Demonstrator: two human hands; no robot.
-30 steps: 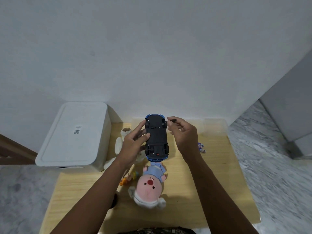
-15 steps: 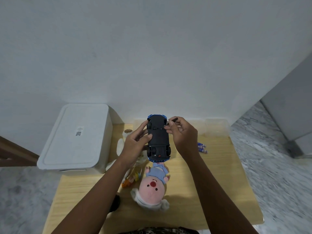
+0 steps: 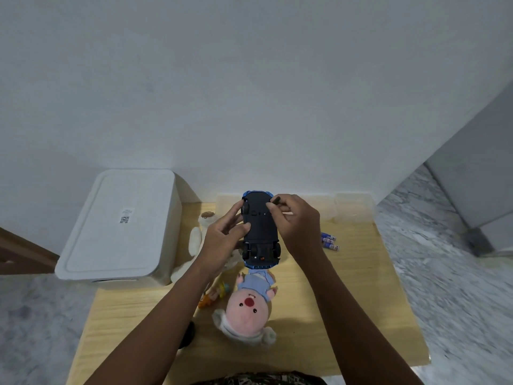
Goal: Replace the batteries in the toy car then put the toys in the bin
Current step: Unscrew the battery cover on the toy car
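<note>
The light wooden table (image 3: 361, 301) stood against a plain white wall (image 3: 249, 93), on marble flooring (image 3: 458, 273). Above it the left hand (image 3: 222, 240) gripped the upturned blue toy car (image 3: 260, 232); the right hand (image 3: 298, 223) pinched a small dark tool (image 3: 276, 200) at its underside. Batteries (image 3: 329, 241) lay right; a lidded white bin (image 3: 122, 223) stood left.

White lidded bin (image 3: 122, 226) blocks table (image 3: 361, 315) left-rear corner. Pink plush (image 3: 248, 307) and small orange toy (image 3: 212, 295) crowd table centre; white plush (image 3: 197, 240) beside bin. Batteries (image 3: 329, 241) right of hands. Clear containers (image 3: 352, 208) line wall. Right-front table bare.
</note>
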